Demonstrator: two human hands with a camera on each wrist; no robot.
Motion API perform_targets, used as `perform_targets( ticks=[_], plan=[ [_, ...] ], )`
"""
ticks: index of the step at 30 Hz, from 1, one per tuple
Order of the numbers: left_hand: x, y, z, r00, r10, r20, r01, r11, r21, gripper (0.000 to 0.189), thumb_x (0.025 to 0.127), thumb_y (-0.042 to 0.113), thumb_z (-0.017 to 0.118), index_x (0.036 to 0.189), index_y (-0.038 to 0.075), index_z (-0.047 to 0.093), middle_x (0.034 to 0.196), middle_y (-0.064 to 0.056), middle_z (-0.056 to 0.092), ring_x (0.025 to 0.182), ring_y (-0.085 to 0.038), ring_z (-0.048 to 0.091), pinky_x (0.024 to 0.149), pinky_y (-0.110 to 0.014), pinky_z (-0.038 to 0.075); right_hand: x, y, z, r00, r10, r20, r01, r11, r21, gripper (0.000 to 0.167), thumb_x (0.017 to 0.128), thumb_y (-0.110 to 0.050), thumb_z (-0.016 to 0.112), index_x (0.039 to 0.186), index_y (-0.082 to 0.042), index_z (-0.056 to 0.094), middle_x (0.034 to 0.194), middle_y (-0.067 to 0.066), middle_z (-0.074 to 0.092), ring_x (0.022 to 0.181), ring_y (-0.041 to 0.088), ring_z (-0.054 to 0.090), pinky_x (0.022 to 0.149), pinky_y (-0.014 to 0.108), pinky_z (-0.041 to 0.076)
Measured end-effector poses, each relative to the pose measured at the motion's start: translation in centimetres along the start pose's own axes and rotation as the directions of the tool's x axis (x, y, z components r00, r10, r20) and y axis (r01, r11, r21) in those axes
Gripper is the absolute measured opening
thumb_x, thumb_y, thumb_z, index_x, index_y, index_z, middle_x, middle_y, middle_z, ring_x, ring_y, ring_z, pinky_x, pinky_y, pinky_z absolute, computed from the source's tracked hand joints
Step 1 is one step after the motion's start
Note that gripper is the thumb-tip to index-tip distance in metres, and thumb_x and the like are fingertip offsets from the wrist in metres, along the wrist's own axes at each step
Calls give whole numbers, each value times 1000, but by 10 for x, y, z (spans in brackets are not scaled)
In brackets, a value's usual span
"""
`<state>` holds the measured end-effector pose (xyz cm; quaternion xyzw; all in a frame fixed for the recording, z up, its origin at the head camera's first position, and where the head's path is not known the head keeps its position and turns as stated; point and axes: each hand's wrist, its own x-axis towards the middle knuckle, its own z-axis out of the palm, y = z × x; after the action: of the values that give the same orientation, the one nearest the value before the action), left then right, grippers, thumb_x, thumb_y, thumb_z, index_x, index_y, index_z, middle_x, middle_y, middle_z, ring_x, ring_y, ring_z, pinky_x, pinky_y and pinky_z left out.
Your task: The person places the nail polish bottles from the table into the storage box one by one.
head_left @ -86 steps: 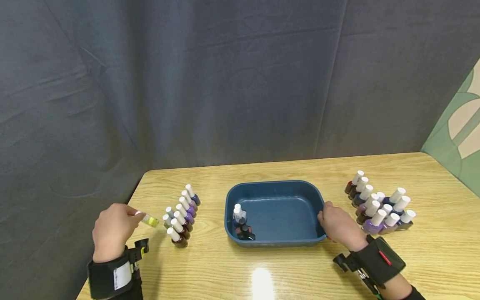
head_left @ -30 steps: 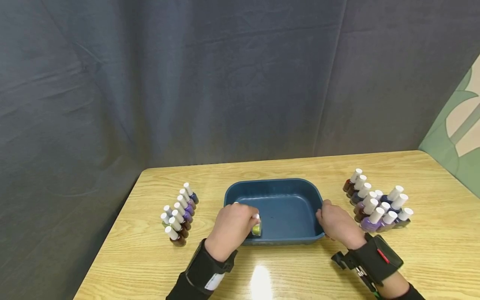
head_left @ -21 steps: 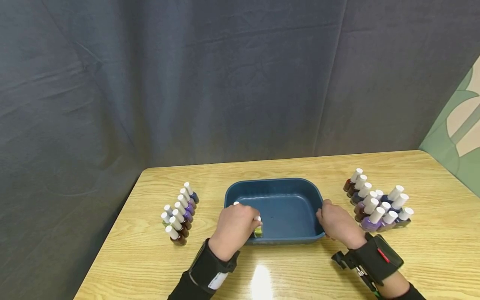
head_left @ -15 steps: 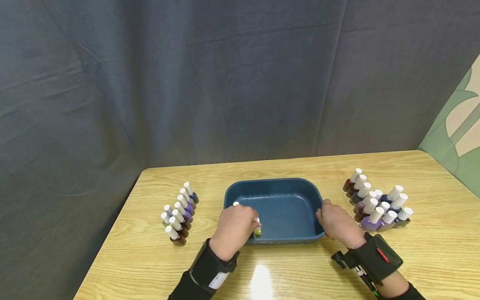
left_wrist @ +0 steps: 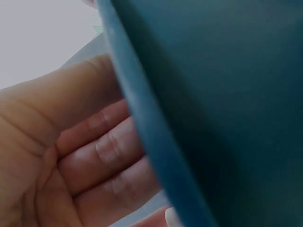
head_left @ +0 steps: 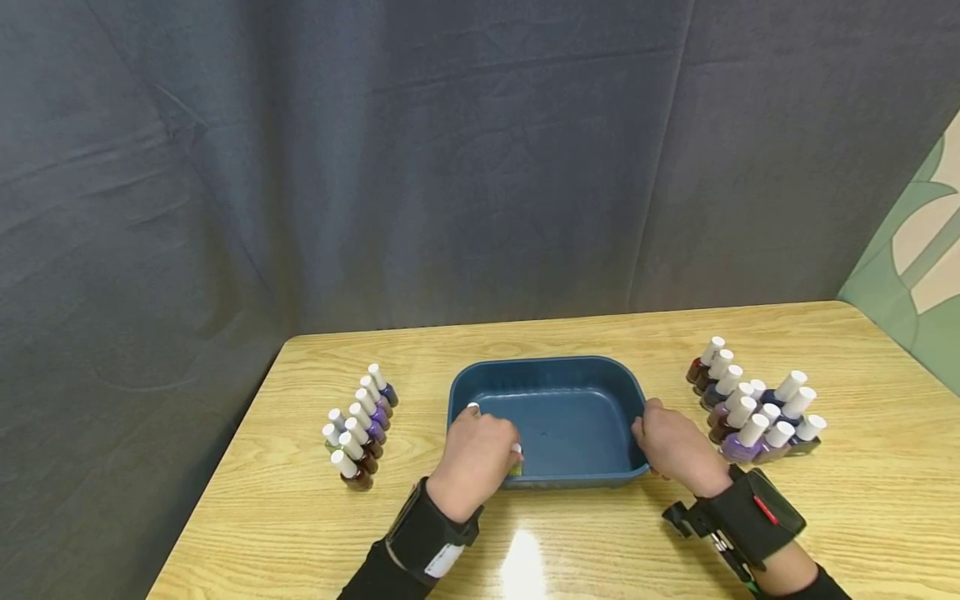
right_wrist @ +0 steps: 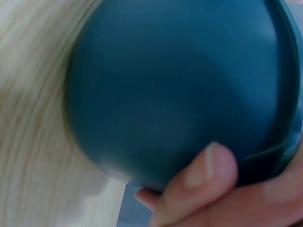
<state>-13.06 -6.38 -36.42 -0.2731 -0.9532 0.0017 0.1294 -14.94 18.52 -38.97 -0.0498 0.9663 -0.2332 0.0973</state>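
Observation:
In the head view my left hand [head_left: 476, 458] is down inside the front left of the blue plastic tray [head_left: 577, 421]. Its fingers pinch a nail polish bottle [head_left: 517, 469] with yellow polish, of which only a bit of white cap and body shows beside the fingertips. Another white cap [head_left: 473, 407] pokes out past the knuckles; the bottles under the hand are hidden. My right hand [head_left: 678, 446] grips the tray's right end, fingers curled at the rim. In the right wrist view its fingertips [right_wrist: 208, 165] lie against the tray's outer wall [right_wrist: 165, 85].
A slanting group of nail polish bottles [head_left: 360, 429], purple, dark and green, stands left of the tray. On the right, beyond my right hand, stands a bigger cluster of bottles [head_left: 750, 417]. A grey curtain [head_left: 480, 167] hangs behind the wooden table [head_left: 277, 492].
My left hand has carried the yellow bottle from the left side of the table into the tray, then moved slightly lower and to the right. The right hand has stayed on the rim.

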Motion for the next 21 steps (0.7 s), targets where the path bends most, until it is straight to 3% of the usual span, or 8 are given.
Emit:
perform_targets(
  ticks=[9, 12, 14, 17, 21],
  plan=[
    [-2, -4, -7, 1000, -4, 2, 4, 999, -48, 12, 78, 30, 70, 70, 22, 66, 54, 6, 49, 54, -10, 49, 91, -33, 45, 0, 0, 0, 1000, -5, -3, 5, 1000, -10, 28, 95, -12, 36, 102, 15, 41, 56, 7, 50, 43, 16, 48, 47, 29, 34],
    [-5, -11, -16, 998, -47, -37, 44, 996, -77, 10, 79, 30, 69, 77, 21, 67, 60, 6, 54, 57, -10, 50, 73, -26, 46, 0, 0, -1, 1000, -6, -7, 6, 1000, -14, 27, 95, -12, 36, 100, 14, 42, 56, 7, 50, 43, 16, 48, 46, 29, 34],
    [-7, -18, -24, 990, -102, -95, 93, 991, -95, 12, 77, 30, 70, 83, 20, 69, 66, 6, 60, 57, -10, 53, 59, -23, 42, 0, -1, -1, 1000, -4, -6, 4, 1000, -13, 26, 95, -12, 36, 99, 13, 42, 56, 7, 50, 43, 16, 48, 46, 29, 34],
    [-12, -35, -40, 959, -230, -168, 208, 968, -139, 16, 75, 30, 73, 85, 17, 72, 69, 3, 67, 54, -11, 56, 45, -19, 34, 0, -1, -2, 1000, 1, -1, -1, 1000, -14, 26, 95, -12, 36, 100, 14, 42, 57, 7, 50, 44, 16, 48, 46, 28, 34],
    [-28, -60, -66, 893, -408, -189, 372, 907, -198, 19, 76, 28, 74, 89, 13, 73, 76, -1, 72, 59, -16, 63, 46, -23, 38, 0, -1, -2, 1000, 0, 7, 0, 1000, -18, 28, 95, -12, 36, 102, 15, 41, 56, 7, 50, 44, 16, 48, 47, 28, 34]
  ],
)
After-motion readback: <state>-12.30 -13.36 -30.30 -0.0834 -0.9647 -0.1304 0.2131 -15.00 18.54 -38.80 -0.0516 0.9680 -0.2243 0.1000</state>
